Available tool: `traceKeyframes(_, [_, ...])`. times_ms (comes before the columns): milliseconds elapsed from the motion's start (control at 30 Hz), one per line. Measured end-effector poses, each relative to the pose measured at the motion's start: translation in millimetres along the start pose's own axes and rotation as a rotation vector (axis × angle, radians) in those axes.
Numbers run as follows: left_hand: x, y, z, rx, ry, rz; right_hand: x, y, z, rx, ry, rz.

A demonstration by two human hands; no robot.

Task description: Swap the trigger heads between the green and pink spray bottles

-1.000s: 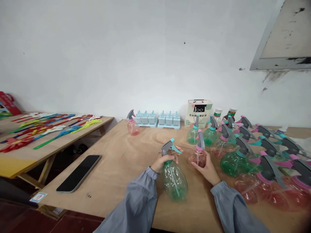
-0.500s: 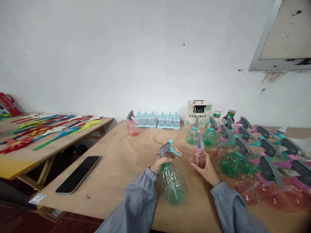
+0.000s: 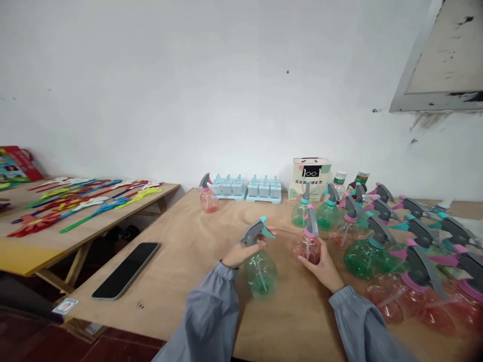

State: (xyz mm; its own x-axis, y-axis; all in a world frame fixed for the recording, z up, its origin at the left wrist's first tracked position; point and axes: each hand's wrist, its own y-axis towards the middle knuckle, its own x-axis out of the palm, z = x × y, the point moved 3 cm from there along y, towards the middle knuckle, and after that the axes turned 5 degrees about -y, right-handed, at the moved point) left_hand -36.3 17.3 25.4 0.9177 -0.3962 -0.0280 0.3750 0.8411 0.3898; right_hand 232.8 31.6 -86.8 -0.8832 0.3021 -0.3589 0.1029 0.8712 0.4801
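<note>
My left hand (image 3: pixel 243 251) is closed around the neck of a green spray bottle (image 3: pixel 261 276) with a grey and turquoise trigger head. The bottle hangs slightly tilted over the table, and its lower part is blurred. Further right, my right hand (image 3: pixel 320 265) wraps the body of a pink spray bottle (image 3: pixel 306 246), which stands upright with a grey and pink head. Right of that hand, several green and pink spray bottles (image 3: pixel 364 256) stand close together. At the back left of the table, a single pink spray bottle (image 3: pixel 209 200) stands apart.
Two pale blue ice-pop moulds (image 3: pixel 264 190) and a paper bag (image 3: pixel 309 180) stand along the wall, with two capped bottles (image 3: pixel 339 181) beside the bag. A black phone (image 3: pixel 126 270) lies at the left. Another table (image 3: pixel 41 249) carries colourful flower-shaped sticks (image 3: pixel 90 206).
My left hand has moved left with the green spray bottle, whose base has swung up and left. The right hand stays on the pink bottle. The view has shifted slightly.
</note>
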Motion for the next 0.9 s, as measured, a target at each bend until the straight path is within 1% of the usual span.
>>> traceKeyframes(33, [-10.1, -1.2, 1.8, -0.032, 0.043, 0.044, 0.3, -0.2, 0.3, 0.007, -0.003, -0.003])
traceKeyframes(100, [-36.1, -4.4, 4.8, -0.058, 0.102, 0.199, 0.6, -0.5, 0.4, 0.008, -0.014, -0.007])
traceKeyframes(200, [-83.7, -13.2, 9.1, -0.049, 0.221, 0.46, 0.5, -0.9, 0.0, -0.004, -0.045, 0.004])
traceKeyframes(267, [-115.6, -21.2, 10.4, -0.101, 0.352, 0.579, 0.5, -1.1, -0.2, -0.005, -0.05, 0.01])
traceKeyframes(300, [-130.4, -25.3, 10.8, -0.122, 0.408, 0.624, 0.4, -1.1, -0.4, -0.004, -0.05, 0.012])
traceKeyframes(367, [-154.9, -32.5, 10.8, -0.129, 0.481, 0.664, 0.3, -1.3, -1.2, -0.004, -0.049, 0.014])
traceKeyframes(433, [-171.7, -37.7, 8.8, -0.114, 0.505, 0.678, 0.1, -1.3, -2.2, -0.004, -0.053, 0.009])
traceKeyframes(500, [-181.0, -41.4, 5.1, -0.115, 0.513, 0.716, -0.4, -1.2, -2.9, -0.002, -0.057, 0.01])
traceKeyframes(567, [-182.9, -43.4, 1.0, -0.103, 0.539, 0.763, -0.9, -1.0, -3.2, -0.005, -0.061, 0.018])
traceKeyframes(633, [-179.0, -44.0, -3.5, -0.046, 0.569, 0.775, -1.2, -0.8, -3.2, -0.017, -0.058, 0.022])
traceKeyframes(733, [-170.1, -46.9, -15.7, 0.041, 0.573, 0.754, -1.1, -0.6, -2.5, -0.019, -0.06, 0.011])
traceKeyframes(833, [-167.9, -57.2, -33.5, 0.021, 0.591, 0.8, -1.0, -0.7, -1.2, -0.005, -0.066, 0.012])
traceKeyframes(900, [-171.2, -65.1, -43.6, -0.017, 0.64, 0.829, -0.7, -0.9, -0.4, 0.0, -0.059, 0.014])
